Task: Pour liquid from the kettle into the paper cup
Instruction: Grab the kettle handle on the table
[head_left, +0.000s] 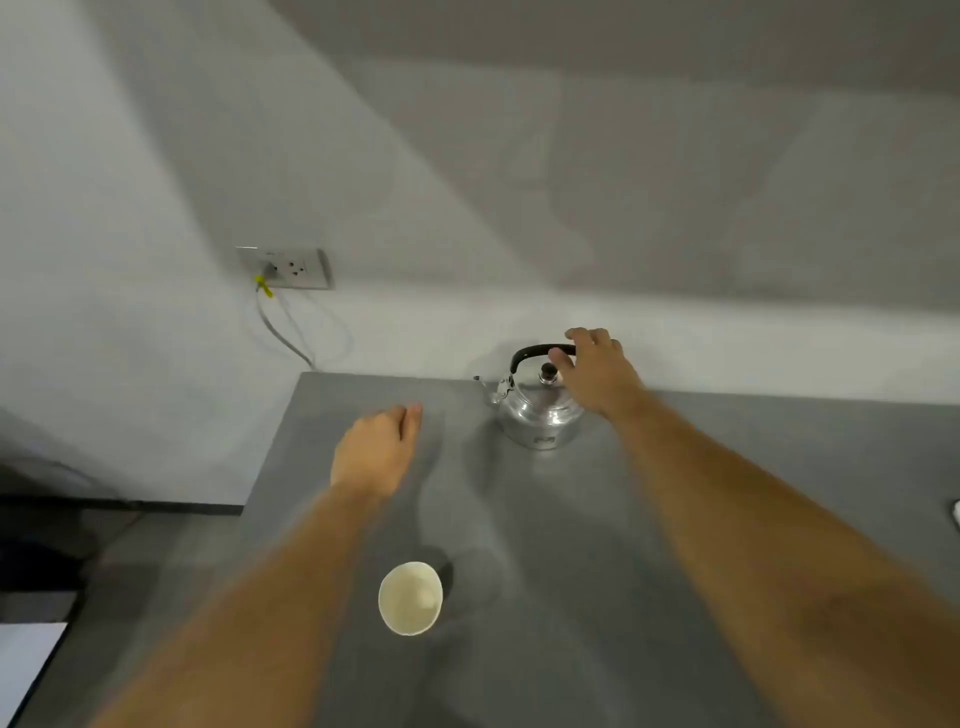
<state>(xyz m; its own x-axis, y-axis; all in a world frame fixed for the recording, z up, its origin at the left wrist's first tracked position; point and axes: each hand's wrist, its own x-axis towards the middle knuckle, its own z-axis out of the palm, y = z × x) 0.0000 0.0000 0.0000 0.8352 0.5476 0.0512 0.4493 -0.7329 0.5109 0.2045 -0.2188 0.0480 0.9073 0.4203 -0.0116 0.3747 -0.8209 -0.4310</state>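
A shiny metal kettle (537, 413) with a black arched handle and a dark lid knob stands upright at the back of the grey table (727, 493), spout pointing left. My right hand (597, 371) hovers at the right end of the handle, fingers spread around it but not closed. A white paper cup (410, 598) stands upright near the front, looking empty inside. My left hand (376, 449) rests over the table left of the kettle, fingers loosely curled, holding nothing.
A wall socket (291, 267) with a plugged grey cable and yellow tie sits on the white wall to the left. The table's left edge runs diagonally past the cup. A small white object (956, 512) shows at the right frame edge.
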